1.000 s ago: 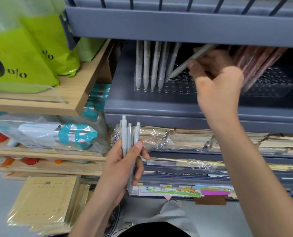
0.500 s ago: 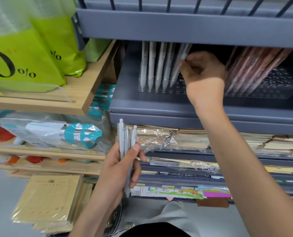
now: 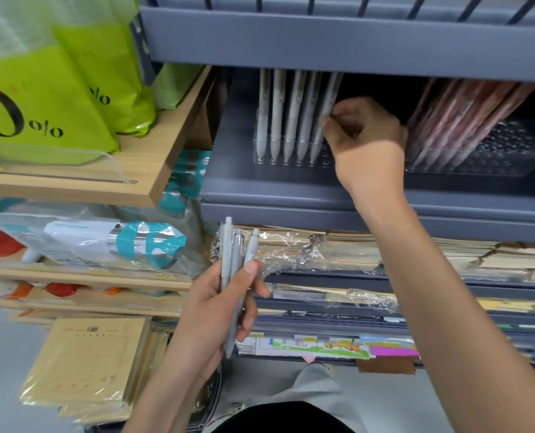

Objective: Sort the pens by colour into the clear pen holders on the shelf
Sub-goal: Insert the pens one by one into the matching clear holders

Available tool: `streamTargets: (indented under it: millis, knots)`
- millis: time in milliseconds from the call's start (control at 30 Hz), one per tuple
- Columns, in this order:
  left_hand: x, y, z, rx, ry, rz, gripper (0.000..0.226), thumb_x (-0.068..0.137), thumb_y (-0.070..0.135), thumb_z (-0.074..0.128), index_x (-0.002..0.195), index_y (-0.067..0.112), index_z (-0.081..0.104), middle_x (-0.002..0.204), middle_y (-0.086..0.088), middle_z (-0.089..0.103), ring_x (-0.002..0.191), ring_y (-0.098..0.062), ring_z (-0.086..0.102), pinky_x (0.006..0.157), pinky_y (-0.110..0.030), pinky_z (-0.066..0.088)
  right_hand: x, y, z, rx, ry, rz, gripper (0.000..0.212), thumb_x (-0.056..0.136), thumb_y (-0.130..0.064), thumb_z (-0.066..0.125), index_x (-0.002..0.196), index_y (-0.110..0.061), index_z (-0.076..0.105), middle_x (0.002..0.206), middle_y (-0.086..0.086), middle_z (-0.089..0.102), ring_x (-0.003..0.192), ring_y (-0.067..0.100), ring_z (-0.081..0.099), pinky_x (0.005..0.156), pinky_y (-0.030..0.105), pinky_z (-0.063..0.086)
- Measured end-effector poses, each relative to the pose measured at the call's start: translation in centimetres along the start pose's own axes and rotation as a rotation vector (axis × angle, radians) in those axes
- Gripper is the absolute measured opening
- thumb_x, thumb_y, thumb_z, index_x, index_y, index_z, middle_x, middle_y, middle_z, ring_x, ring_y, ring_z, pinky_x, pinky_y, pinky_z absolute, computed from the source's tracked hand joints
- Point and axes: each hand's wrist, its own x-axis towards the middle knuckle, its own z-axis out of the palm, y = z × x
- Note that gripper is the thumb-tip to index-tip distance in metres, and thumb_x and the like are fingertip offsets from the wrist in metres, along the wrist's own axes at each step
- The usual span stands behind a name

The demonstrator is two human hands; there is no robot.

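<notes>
Several grey pens stand tip-down in a clear pen holder on the grey shelf. My right hand reaches into the shelf and pinches the rightmost grey pen, which stands in the holder at the end of the row. My left hand is lower, in front of the shelves, gripping a bunch of grey pens upright. Several pink pens lean in a second clear holder to the right.
An upper grey shelf edge hangs low over the pens. Green bags sit on a wooden shelf at left. Wrapped notebooks and paper packs fill the lower shelves.
My right hand brought a grey pen from a slant down into the holder, upright beside the row. My left hand has kept still with its bunch.
</notes>
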Motion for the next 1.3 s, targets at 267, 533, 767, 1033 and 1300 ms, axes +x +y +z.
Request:
streamTargets:
  millis: [267,533,767,1033,1300]
  knots:
    - [0.2,-0.1,0.0,0.004,-0.03,-0.008,0.036,0.078,0.043,0.07,0.101,0.016,0.069,0.086,-0.017,0.072,0.038,-0.014,0.043,0.034,-0.021,0.034,0.6,0.1,-0.2,-0.025,-0.054,0.004,0.011,0.086,-0.026,0.068,0.095,-0.02,0.068,0.07,-0.021,0.058,0.071,0.006,0.062,0.071,0.018,0.047]
    - [0.2,-0.2,-0.3,-0.014,-0.043,-0.014,0.028,0.092,0.028,0.058,0.095,0.001,0.064,0.087,-0.018,0.071,0.036,-0.013,0.035,0.033,-0.018,0.029,-0.1,0.3,-0.8,0.023,-0.075,0.033,0.011,0.087,-0.02,0.067,0.097,-0.017,0.07,0.079,-0.014,0.065,0.076,0.005,0.064,0.075,0.021,0.052]
    - [0.2,-0.4,-0.2,-0.046,-0.105,0.042,0.02,0.092,0.018,0.057,0.097,0.001,0.066,0.086,-0.017,0.071,0.04,-0.014,0.044,0.036,-0.021,0.037,-5.5,-0.4,-3.8,0.209,-0.138,0.025,0.01,0.086,-0.025,0.068,0.079,-0.031,0.07,0.073,-0.014,0.071,0.067,0.0,0.064,0.065,0.013,0.048]
    - [0.4,-0.8,1.7,0.04,-0.191,0.069,0.017,0.095,0.032,0.056,0.104,0.025,0.07,0.114,-0.012,0.073,0.059,-0.017,0.063,0.047,-0.025,0.049,-9.2,0.3,-4.3,0.264,-0.644,0.094,0.015,0.079,-0.036,0.076,0.085,-0.023,0.076,0.074,-0.002,0.071,0.07,0.022,0.062,0.063,0.027,0.052]
    - [1.3,-1.7,4.0,0.091,-0.043,0.024,0.028,0.098,0.03,0.048,0.116,0.016,0.065,0.102,-0.012,0.076,0.078,-0.031,0.074,0.068,-0.031,0.06,-8.2,2.0,-5.9,0.443,-0.586,0.15,0.013,0.086,-0.008,0.071,0.095,-0.017,0.072,0.084,0.008,0.073,0.072,0.023,0.068,0.07,0.032,0.058]
